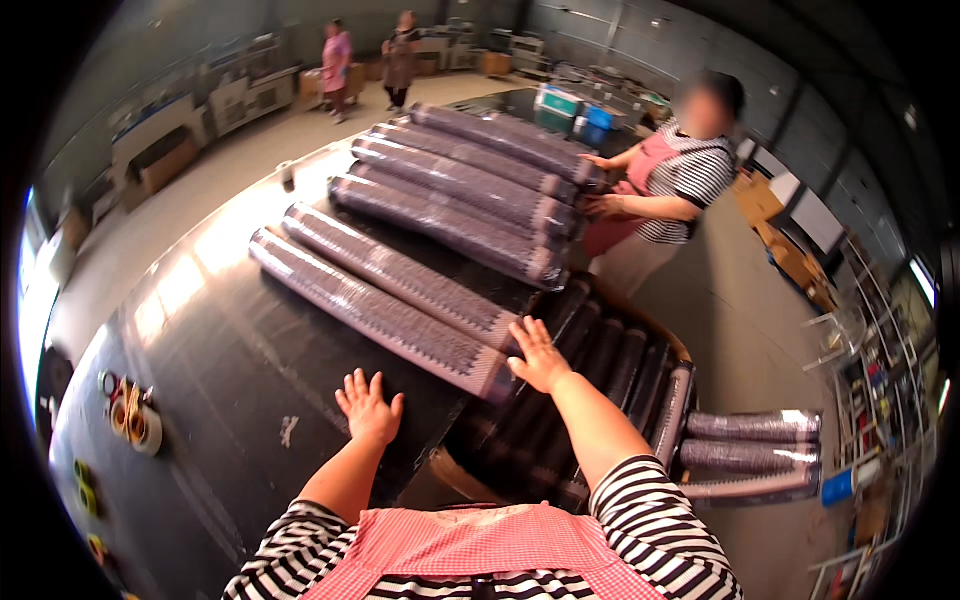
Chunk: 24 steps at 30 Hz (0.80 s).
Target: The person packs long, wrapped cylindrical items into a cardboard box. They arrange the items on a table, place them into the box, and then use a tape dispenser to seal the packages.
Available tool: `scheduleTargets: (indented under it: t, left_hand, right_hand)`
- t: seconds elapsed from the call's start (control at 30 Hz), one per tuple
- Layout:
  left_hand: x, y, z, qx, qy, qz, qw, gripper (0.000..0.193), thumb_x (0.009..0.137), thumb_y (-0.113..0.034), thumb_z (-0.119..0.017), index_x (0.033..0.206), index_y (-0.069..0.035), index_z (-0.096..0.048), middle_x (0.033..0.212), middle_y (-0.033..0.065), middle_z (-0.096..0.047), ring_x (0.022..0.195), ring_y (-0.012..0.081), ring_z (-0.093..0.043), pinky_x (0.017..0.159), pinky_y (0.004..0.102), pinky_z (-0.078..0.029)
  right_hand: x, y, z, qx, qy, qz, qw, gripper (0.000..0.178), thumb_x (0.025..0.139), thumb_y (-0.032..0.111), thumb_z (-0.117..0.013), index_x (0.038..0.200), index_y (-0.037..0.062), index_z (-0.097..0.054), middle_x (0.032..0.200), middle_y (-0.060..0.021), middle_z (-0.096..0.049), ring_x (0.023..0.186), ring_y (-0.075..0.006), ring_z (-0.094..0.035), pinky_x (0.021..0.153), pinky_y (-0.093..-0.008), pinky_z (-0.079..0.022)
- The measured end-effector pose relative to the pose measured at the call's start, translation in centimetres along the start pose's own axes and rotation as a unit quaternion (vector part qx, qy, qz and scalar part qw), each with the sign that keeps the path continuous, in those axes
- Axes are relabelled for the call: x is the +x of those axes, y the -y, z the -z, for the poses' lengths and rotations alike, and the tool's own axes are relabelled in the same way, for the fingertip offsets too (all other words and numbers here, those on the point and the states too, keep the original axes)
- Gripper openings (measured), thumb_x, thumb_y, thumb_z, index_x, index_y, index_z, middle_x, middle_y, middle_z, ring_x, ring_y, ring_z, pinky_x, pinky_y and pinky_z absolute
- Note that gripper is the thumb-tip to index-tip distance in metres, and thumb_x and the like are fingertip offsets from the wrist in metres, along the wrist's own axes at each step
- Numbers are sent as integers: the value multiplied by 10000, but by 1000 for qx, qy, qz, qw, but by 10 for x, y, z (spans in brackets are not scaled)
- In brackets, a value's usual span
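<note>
Under the right hand (540,357), which lies spread and flat with nothing gripped, is the near end of a long roll (375,310) wrapped in clear film, lying across the black desk (230,370) and reaching away to the upper left of that hand. The left hand (368,405) rests wide open on the bare desk just left of the roll's end. Judging by its length and glossy wrap, the roll is probably heavy, fairly stiff and slippery, best cradled from below near both ends.

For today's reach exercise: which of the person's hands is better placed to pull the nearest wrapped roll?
Right. The right hand already rests on the nearest wrapped roll's end; the left hand lies flat on the black table, apart from it.
</note>
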<state>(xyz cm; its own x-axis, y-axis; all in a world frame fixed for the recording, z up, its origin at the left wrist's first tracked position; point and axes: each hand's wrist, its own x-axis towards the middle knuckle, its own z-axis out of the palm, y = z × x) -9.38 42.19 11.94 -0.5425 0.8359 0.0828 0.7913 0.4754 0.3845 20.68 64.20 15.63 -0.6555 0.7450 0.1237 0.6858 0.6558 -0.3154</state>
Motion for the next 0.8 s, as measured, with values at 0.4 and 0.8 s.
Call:
scheduleTargets:
  t: [0.4,0.8]
  left_hand:
    - [1,9,-1,11,24,9,1000,696,932,-513,-540,1491,-126,-393,1607,208,-205,1504,395,-104,1196,579,-36]
    - [4,9,-1,9,31,3,999,692,938,-511,-529,1494,-122,-390,1608,216,-192,1502,402,-99,1195,583,-26]
  right_hand:
    - [0,17,5,-4,-3,-34,999,763,915,445,-576,1571,251,-238,1645,-184,-82,1502,-371,-168,1206,-501,-192]
    - [7,37,-43,287,-187,-89,935,800,825,286,-755,1499,62,-387,1643,-211,-52,1517,-325,-124,1209,-405,-192]
